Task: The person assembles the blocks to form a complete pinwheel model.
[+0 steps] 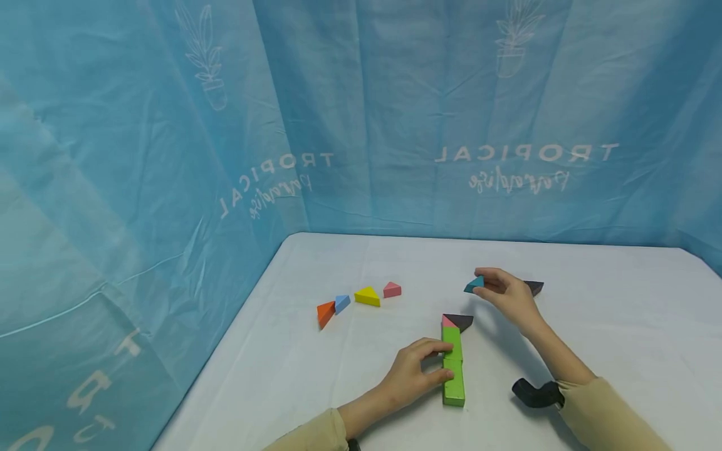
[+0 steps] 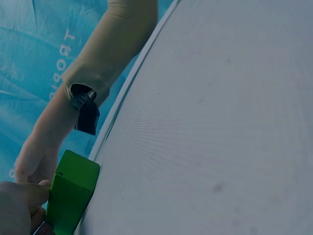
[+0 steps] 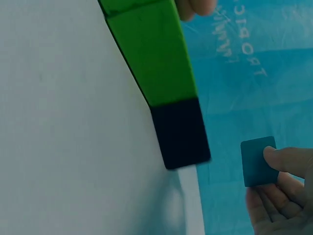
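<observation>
Running out of frame, a blue curtain (image 1: pixel 395 94) hangs behind a white table (image 1: pixel 632 351). The left hand (image 1: pixel 407 373), thumb and forefinger apart, touches two green blocks (image 1: pixel 454 387) lying end to end; the right hand (image 1: pixel 510 300), partly hiding a black block (image 1: pixel 535 287), pinches a blue block (image 1: pixel 475 285).

1. I am facing blue fabric walls (image 1: pixel 395 94) that are hanging creased.
2. White mirrored lettering (image 1: pixel 527 153) and potted-plant drawings (image 1: pixel 511 53) are decorating them.
3. A white worktop (image 1: pixel 620 300) is stretching before me toward the fabric.
</observation>
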`<state>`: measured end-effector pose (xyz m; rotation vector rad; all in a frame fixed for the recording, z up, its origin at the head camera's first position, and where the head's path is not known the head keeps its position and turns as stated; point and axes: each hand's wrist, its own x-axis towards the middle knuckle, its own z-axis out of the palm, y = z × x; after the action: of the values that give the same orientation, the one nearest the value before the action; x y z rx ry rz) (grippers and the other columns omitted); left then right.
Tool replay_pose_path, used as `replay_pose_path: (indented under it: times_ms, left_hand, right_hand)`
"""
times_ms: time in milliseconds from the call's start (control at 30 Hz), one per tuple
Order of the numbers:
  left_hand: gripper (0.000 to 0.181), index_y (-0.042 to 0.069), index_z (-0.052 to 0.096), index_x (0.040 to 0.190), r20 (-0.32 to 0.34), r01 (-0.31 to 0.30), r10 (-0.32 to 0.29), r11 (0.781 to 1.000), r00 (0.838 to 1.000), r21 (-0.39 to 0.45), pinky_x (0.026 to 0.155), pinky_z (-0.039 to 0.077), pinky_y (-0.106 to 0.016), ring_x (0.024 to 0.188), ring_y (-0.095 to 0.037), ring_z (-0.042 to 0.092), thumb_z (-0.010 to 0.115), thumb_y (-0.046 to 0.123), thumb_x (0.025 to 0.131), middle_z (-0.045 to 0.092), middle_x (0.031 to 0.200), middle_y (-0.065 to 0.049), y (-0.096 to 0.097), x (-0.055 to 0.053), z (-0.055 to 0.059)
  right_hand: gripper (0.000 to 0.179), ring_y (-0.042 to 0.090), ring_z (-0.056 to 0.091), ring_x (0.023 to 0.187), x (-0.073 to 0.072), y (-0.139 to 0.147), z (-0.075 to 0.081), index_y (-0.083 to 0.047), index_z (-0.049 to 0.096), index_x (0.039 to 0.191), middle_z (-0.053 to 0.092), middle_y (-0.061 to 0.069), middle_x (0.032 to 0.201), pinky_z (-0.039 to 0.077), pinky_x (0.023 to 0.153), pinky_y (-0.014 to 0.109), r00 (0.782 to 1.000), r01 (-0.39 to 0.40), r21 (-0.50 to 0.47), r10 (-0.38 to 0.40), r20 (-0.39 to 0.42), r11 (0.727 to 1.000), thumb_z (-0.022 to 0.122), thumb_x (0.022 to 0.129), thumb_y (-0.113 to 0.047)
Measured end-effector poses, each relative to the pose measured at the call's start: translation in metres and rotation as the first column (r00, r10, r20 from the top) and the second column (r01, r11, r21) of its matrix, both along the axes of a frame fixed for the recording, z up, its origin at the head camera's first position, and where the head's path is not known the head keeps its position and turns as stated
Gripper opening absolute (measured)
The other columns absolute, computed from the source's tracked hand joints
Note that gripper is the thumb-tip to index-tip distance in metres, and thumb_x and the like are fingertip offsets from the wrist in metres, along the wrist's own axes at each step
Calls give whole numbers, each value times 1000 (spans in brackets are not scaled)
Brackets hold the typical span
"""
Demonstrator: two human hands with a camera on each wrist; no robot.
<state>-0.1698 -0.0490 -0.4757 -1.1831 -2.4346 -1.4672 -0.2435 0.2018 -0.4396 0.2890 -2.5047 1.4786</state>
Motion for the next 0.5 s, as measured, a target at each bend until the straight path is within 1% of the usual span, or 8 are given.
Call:
replay_pose_path:
  times_ms: [33,133,200,333,500]
  left_hand:
    - [40,5,60,121,-5,1,-1,1000,1000,0,92,45,-19,109,-6,55,69,22,87,60,117,0,0,0,0]
    - [39,5,59,121,-18,5,-5,1000,1000,3,92,45,-19,109,-6,55,68,22,87,60,117,-1,0,0,0]
    - [39,4,59,121,-31,7,-7,1000,1000,5,92,45,-19,109,-6,55,69,21,87,61,116,-1,0,0,1]
    - [38,4,60,121,-52,7,-7,1000,999,-1,91,45,-18,109,-5,54,69,21,87,61,116,-2,1,0,1]
    - [38,4,60,120,-45,-2,1,1000,999,-12,91,45,-17,110,-4,54,69,21,87,61,116,-1,0,1,2]
  right_hand:
    - [49,30,58,109,-1,-5,0,-4,56,127,59,16,121,53,84,31,1000,-17,2,17,10,1000,68,88,-31]
    - [46,31,58,110,-4,-17,-3,-4,57,126,60,15,121,51,87,38,998,-42,10,41,46,999,68,88,-27]
    - [44,31,58,109,-7,-23,-8,-3,57,126,60,17,120,50,88,41,997,-55,13,54,60,998,68,89,-24]
    - [42,33,59,107,-11,-30,-20,0,58,124,61,18,118,51,87,43,995,-70,21,69,70,997,69,88,-18]
    - [41,34,60,105,-13,-34,-29,1,58,123,62,19,115,52,85,43,994,-86,24,84,71,996,70,87,-15]
